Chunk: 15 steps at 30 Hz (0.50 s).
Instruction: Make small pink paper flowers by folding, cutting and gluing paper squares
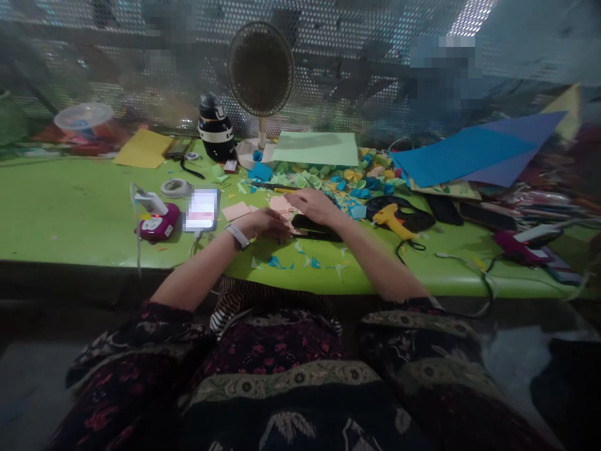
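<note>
On the green table, my left hand (pixel 270 224), with a white band at the wrist, has its fingers bent together at a small pink paper piece (pixel 295 230) by the front end of a black stapler (pixel 312 224). My right hand (pixel 310 205) reaches over the stapler from the right. Its fingers are stretched out and lie on a pink paper sheet (pixel 280 204); its palm partly hides the stapler. More pink paper squares (pixel 236 212) rest just left of my hands. A pair of dark scissors or a cutter with a yellow part (pixel 284 189) lies behind them.
Cut paper scraps (pixel 300 178) heap behind my hands. A fan (pixel 261 72) and a dark bottle (pixel 216 131) stand at the back. A lit phone (pixel 201 210), tape roll (pixel 174 187) and purple socket (pixel 159 224) lie left. A yellow glue gun (pixel 393 220) and blue sheets (pixel 464 156) lie right.
</note>
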Each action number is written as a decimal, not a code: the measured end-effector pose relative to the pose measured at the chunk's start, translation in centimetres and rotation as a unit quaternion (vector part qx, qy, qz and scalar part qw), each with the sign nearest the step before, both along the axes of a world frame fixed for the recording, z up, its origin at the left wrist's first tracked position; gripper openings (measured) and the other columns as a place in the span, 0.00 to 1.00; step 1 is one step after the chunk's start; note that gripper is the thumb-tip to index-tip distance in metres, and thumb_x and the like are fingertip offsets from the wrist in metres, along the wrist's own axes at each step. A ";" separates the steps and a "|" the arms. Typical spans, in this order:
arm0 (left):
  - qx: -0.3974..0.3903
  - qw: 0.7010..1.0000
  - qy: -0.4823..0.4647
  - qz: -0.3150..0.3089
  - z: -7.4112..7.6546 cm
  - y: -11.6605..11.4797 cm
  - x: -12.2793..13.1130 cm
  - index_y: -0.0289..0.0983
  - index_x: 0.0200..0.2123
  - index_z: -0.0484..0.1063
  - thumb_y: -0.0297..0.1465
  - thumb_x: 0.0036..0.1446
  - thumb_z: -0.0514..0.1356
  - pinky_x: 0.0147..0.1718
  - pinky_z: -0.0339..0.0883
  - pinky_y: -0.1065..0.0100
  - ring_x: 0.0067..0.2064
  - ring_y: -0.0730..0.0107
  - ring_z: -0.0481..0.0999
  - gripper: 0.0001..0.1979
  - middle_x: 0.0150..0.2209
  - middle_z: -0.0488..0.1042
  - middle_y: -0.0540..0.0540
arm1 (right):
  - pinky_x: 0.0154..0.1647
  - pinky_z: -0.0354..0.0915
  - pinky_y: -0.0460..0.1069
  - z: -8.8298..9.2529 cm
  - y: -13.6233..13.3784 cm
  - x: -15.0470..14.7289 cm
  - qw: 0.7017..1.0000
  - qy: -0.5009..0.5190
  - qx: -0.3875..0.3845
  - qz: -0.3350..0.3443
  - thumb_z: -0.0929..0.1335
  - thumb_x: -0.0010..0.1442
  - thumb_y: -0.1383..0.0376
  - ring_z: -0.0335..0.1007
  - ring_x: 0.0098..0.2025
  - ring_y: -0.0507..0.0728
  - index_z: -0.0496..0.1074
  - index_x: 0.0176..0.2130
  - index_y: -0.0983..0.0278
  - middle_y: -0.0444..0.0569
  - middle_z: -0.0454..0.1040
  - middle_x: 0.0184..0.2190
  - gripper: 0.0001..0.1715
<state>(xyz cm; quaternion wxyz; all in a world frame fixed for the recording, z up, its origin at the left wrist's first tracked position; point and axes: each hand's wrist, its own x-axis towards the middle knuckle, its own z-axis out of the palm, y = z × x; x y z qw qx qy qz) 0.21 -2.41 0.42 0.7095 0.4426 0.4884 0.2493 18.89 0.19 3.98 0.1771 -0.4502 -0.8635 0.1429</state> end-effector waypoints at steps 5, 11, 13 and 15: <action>-0.011 1.000 0.026 0.010 0.1 0.0 0.3 0.32 0.26 0.75 0.18 0.47 0.70 0.49 0.76 0.62 0.34 0.67 0.82 0.08 0.29 0.81 0.44 | 0.35 0.54 0.49 -1.0 0.8 -1.9 0.997 -0.067 -0.021 -0.015 0.54 0.72 0.46 0.69 0.36 0.58 0.74 0.33 0.65 0.53 0.78 0.36 0.34; -0.001 0.999 0.023 0.025 -0.2 0.1 0.3 0.33 0.25 0.75 0.18 0.45 0.71 0.51 0.75 0.61 0.36 0.64 0.82 0.09 0.31 0.81 0.42 | 0.43 0.60 0.51 -2.2 1.0 -2.0 0.995 -0.097 -0.017 0.017 0.54 0.74 0.54 0.71 0.46 0.61 0.76 0.44 0.65 0.56 0.79 0.47 0.28; -0.003 0.999 0.023 0.025 -0.3 0.2 0.2 0.32 0.25 0.75 0.18 0.45 0.72 0.51 0.75 0.60 0.37 0.64 0.82 0.09 0.31 0.81 0.42 | 0.46 0.60 0.52 -2.3 1.1 -2.0 0.995 -0.100 -0.017 0.014 0.54 0.74 0.55 0.71 0.47 0.61 0.76 0.45 0.65 0.57 0.79 0.48 0.27; -0.004 0.999 0.024 0.021 -0.3 0.2 0.2 0.32 0.26 0.75 0.18 0.45 0.71 0.52 0.74 0.60 0.38 0.63 0.82 0.08 0.31 0.81 0.42 | 0.46 0.61 0.52 -2.4 1.1 -2.2 0.994 -0.106 -0.015 0.007 0.55 0.73 0.56 0.71 0.47 0.62 0.77 0.44 0.66 0.58 0.79 0.48 0.26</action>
